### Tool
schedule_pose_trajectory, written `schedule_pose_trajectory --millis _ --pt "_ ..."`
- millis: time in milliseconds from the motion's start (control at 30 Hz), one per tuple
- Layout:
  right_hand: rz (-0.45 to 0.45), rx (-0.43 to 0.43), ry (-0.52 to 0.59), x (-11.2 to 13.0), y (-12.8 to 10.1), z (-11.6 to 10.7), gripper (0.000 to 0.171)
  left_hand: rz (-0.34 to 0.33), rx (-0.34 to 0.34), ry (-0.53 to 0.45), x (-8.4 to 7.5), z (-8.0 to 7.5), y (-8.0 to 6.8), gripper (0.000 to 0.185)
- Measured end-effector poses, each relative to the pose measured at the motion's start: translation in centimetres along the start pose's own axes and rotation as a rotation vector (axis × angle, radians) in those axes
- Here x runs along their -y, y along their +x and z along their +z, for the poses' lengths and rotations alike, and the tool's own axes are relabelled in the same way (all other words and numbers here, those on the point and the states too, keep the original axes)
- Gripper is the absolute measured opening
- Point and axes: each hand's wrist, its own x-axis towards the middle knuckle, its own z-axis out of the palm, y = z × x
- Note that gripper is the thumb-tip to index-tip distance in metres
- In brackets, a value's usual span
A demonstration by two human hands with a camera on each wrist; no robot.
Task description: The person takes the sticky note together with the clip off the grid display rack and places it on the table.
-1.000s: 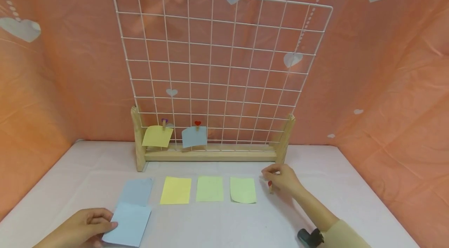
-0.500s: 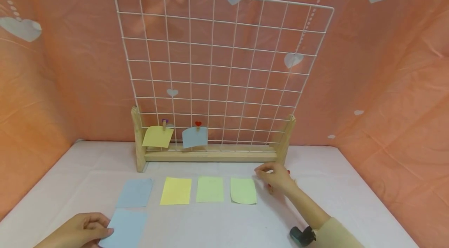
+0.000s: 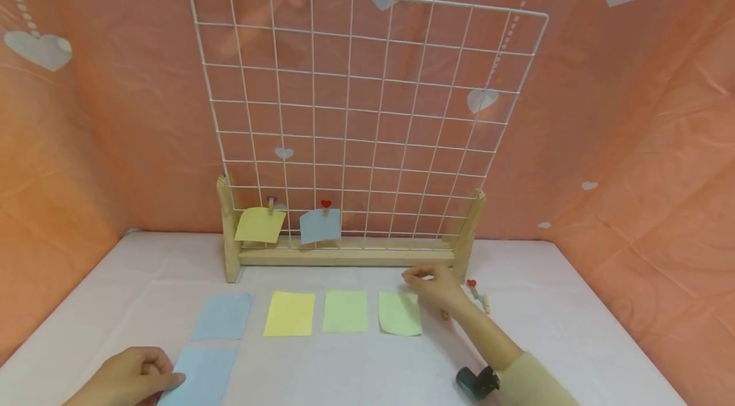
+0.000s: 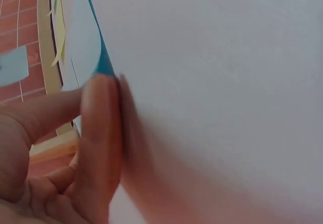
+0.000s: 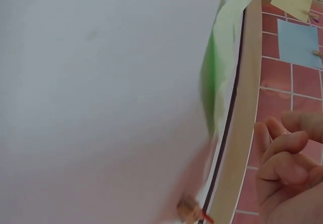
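Observation:
My left hand [image 3: 131,377] pinches the side of a light blue sticky note [image 3: 202,375] at the front left; in the left wrist view its blue edge [image 4: 104,62] bends up by the fingertips. Behind it lies another light blue note [image 3: 222,316]. My right hand [image 3: 438,288] is above the table beside the far corner of the right-hand green note [image 3: 400,315], thumb and fingertips close together. I cannot tell whether something small is between them. A small wooden clothespin [image 3: 445,315] lies partly behind that arm, and clothespins, one with a red heart [image 3: 472,284], lie to its right.
A white wire grid [image 3: 367,112] stands in a wooden base [image 3: 344,257] at the back. Clothespins hold a yellow note [image 3: 260,225] and a blue note [image 3: 320,227] on it. Flat on the table are a yellow note [image 3: 289,315] and another green note [image 3: 345,312].
My right hand has moved left from the clothespins, uncovering those on its right. My left hand has drawn the front blue note slightly left and toward me, away from the one behind.

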Motion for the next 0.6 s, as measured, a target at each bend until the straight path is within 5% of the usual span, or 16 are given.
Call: schedule_pose_trajectory --millis 233,600 --pt "-0.013 0.012 0.052 1.0 0.7 0.9 0.016 -0.039 -0.140 0.214 -1.2 0.7 0.1 0.028" --pt "-0.003 0.020 0.154 2.9 2.1 2.1 0.016 0.128 -0.220 0.170 -4.9 -0.4 1.8 0.023"
